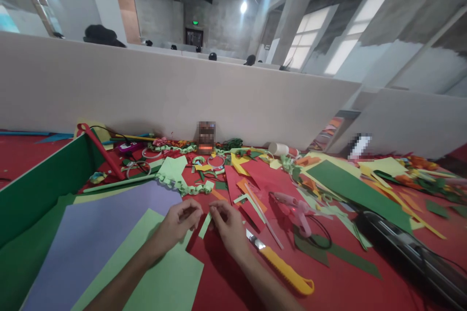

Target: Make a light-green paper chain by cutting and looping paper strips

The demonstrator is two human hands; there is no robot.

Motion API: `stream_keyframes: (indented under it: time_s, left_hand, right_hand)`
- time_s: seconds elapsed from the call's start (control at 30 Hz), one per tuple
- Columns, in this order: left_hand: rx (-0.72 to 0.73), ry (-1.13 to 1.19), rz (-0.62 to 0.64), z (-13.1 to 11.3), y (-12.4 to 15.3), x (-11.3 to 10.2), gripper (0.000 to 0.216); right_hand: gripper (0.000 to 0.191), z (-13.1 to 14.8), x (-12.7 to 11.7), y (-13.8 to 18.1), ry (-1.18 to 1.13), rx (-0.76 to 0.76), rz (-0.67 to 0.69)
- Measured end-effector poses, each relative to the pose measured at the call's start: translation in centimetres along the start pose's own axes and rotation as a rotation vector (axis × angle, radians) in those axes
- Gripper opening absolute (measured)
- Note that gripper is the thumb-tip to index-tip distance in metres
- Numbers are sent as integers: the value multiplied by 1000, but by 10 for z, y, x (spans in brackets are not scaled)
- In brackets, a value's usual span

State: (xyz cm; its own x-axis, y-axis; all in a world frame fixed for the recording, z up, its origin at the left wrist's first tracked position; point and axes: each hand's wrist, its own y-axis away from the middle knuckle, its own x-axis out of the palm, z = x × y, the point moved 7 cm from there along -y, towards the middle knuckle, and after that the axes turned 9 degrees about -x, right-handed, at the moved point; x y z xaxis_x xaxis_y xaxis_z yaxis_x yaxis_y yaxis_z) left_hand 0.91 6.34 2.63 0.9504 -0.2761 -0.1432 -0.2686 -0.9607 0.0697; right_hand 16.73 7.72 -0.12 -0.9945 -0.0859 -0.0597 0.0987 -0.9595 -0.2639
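Note:
My right hand pinches the top end of a narrow light-green paper strip, which slants down to the left. My left hand is just to its left, apart from the strip, thumb and fingers curled together. Whatever its fingertips may hold is hidden. Beneath the left forearm lie light-green sheets and a purple sheet. A yellow utility knife, blade out, rests beside my right wrist. Beyond the hands, a curled light-green paper chain stretches over the table.
A pink glue gun with a cord lies on the red table, right of a thin translucent stick. A long black device occupies the right. A green panel stands at left. Coloured scraps line the white partition.

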Motion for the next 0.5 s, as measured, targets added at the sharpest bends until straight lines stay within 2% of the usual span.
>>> stream_keyframes:
  time_s: [0.1,0.23,0.3,0.4,0.5]
  left_hand:
    - [46,-195,73,-3,5,7,23]
    - [191,-470,129,-10,12,20,15]
    - [234,-504,122,-12,14,23,10]
    - [219,-486,98,-11,15,24,13]
    - [212,-462,73,-12,14,20,17]
  right_hand:
    - [32,-1,-2,-1,-30,6,-15]
    - [32,1,-7,-3,-85,2,-70]
    - [31,2,-7,-4,-122,-6,-83]
    - [31,6,-6,-3,-147,-12,-87]
    - [29,12,-13,-2,-118,-45,-157]
